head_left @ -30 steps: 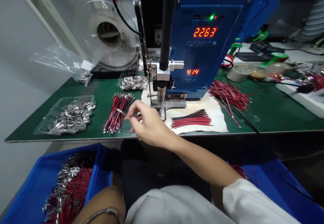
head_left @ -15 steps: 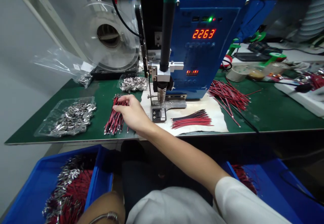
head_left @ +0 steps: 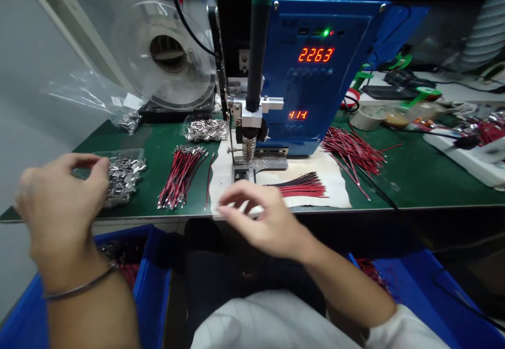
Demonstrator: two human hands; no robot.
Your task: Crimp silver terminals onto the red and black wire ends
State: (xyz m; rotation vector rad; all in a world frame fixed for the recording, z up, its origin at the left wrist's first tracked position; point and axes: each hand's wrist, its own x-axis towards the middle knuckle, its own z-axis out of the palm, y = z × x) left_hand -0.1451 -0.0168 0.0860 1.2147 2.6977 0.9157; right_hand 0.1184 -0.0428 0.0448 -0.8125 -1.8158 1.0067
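My left hand (head_left: 65,196) is raised at the left, blurred, beside the clear tray of metal connectors (head_left: 124,178) and partly covering it. Its thumb and forefinger curve toward each other; whether anything sits between them is hidden. My right hand (head_left: 268,220) hovers at the table's front edge, just before the small black fixture (head_left: 240,174) beneath the machine's spring-loaded tip (head_left: 249,149). Its fingers are loosely curled, thumb apart, with nothing visible in them. Between my hands lies a pile of red and black wires (head_left: 179,175) with metal ends, and one separate wire (head_left: 209,181) beside it.
Behind the fixture stands a blue machine (head_left: 311,86) with lit red digits. Red and black wires (head_left: 303,185) lie fanned on the pale cloth (head_left: 339,188); more wires (head_left: 355,149) are heaped at right. Another connector tray (head_left: 205,129) sits farther back. Blue bins (head_left: 155,275) are below the table.
My right hand has left the wire pile and moved right and nearer to me, before the fixture. My left hand has risen into view beside the connector tray. The lower display's digits differ.
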